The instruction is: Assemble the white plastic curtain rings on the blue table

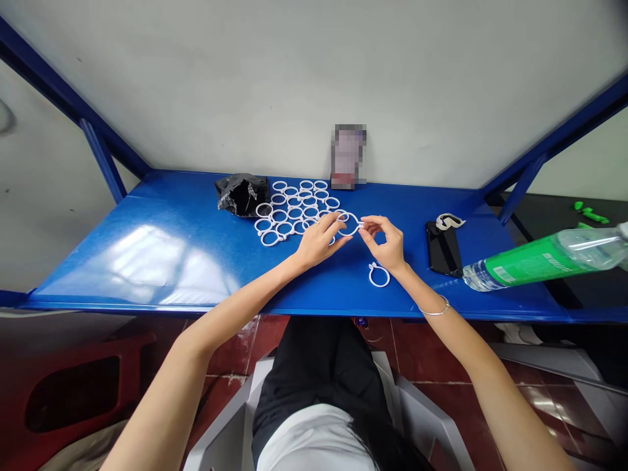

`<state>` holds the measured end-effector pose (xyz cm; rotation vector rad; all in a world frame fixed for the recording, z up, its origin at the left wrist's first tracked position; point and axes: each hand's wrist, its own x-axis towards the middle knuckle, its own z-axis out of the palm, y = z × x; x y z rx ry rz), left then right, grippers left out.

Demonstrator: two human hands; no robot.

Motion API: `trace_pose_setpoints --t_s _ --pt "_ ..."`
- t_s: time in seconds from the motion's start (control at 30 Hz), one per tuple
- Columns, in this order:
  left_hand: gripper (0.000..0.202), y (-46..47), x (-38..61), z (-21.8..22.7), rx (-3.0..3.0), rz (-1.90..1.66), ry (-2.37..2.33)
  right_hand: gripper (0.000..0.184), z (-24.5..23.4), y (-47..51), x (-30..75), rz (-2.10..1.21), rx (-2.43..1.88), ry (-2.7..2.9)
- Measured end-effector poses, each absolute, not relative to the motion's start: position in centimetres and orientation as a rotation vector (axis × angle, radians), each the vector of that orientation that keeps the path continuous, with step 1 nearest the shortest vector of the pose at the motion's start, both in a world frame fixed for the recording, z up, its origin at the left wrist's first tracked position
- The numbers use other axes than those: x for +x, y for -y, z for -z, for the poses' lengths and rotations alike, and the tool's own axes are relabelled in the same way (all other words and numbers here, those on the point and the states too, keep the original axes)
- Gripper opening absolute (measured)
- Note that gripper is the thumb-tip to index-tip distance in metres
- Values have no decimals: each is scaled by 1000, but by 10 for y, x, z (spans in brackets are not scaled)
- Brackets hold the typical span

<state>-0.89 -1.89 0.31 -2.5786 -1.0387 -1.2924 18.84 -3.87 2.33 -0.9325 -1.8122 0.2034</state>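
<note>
Between my two hands, just above the blue table, is a white plastic ring (pixel 356 216) with a small clasp-like joint on its right side. My right hand (pixel 389 243) pinches that joint between thumb and fingertips. The fingers and thumb of my left hand (pixel 318 243) close on the ring's left side; exactly where they touch is partly hidden. Several similar white rings (pixel 269 245) lie grouped behind and left of my left hand, some overlapping. One separate ring with a small eyelet (pixel 379 286) rests on the table below my right hand.
A crumpled black plastic bag (pixel 228 197) sits left of the rings. Against the wall leans a pixelated upright object (pixel 348 154). To the right are a black phone (pixel 441 252), a whitish curled strip (pixel 447 224) and a green-labelled bottle (pixel 540 258) on the blue table (pixel 147 216).
</note>
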Motion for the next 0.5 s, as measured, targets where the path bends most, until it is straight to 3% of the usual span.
trace_pose_setpoints --t_s 0.5 --pt "28 18 -9 -3 -2574 1277 1044 15 -21 37 190 -196 -902 1853"
